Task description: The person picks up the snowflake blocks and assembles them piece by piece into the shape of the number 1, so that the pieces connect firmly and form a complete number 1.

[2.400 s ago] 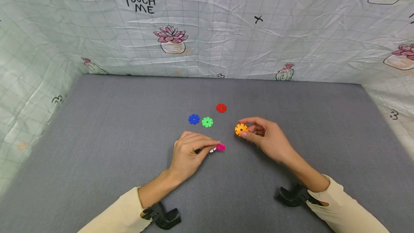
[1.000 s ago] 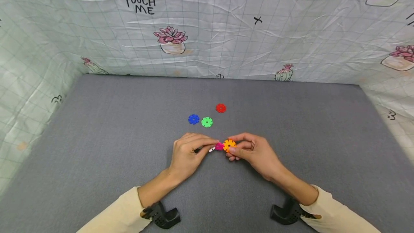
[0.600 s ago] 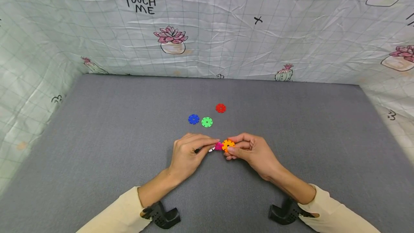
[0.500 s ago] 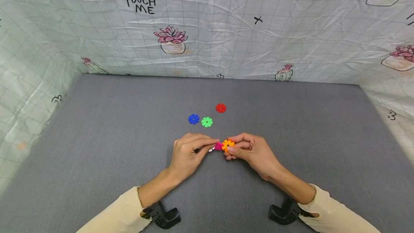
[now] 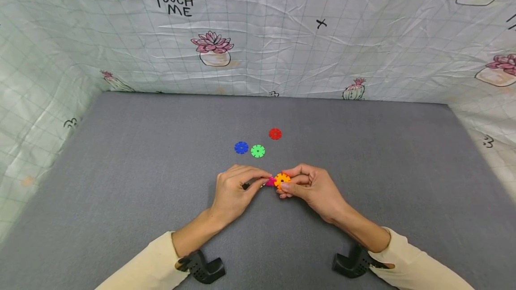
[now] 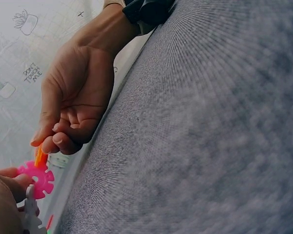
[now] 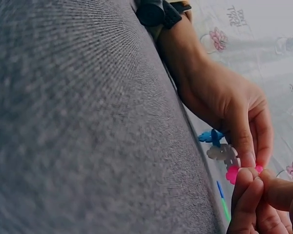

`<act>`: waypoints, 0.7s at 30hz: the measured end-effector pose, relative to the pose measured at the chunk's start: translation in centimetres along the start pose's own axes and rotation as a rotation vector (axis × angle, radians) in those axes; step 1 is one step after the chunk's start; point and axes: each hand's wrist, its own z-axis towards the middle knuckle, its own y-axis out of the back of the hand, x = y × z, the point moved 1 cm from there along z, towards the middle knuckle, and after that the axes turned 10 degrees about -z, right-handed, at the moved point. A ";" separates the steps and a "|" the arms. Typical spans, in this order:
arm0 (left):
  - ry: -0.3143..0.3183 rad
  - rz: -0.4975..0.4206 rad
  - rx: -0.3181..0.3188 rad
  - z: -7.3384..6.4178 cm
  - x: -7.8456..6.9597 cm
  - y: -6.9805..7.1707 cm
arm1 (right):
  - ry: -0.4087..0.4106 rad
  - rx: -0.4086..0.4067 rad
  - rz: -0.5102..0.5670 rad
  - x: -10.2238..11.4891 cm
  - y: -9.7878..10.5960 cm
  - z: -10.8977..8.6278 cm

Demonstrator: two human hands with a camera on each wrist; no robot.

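My left hand (image 5: 235,191) pinches a pink interlocking disc (image 6: 38,181) between thumb and fingertips. White discs (image 7: 223,153) and blue discs (image 7: 211,137) trail from the pink one as a chain beneath that hand, mostly hidden from the head view. With thumb and index finger my right hand (image 5: 318,191) pinches an orange interlocking disc (image 5: 281,181). Its edge meets the pink disc's rim, the two set at an angle in the left wrist view; how deep the slots engage cannot be made out.
Beyond the hands, a blue disc (image 5: 241,147), a green disc (image 5: 258,151) and a red disc (image 5: 275,134) lie flat on the grey table (image 5: 161,138). A patterned cloth (image 5: 258,35) hangs behind and at both sides.
My right hand has brought the orange disc left and nearer, from apart to against the pink disc, then shifted slightly further left. My left hand has barely moved.
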 end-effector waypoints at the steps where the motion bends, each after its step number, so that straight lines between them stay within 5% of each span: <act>1: 0.004 0.000 -0.002 0.0 0.0 0.0 | 0.003 -0.005 0.002 0.0 -0.1 0.0; 21: 0.067 -0.037 -0.061 0.0 0.0 0.0 | -0.009 -0.041 -0.005 0.1 -1.4 0.0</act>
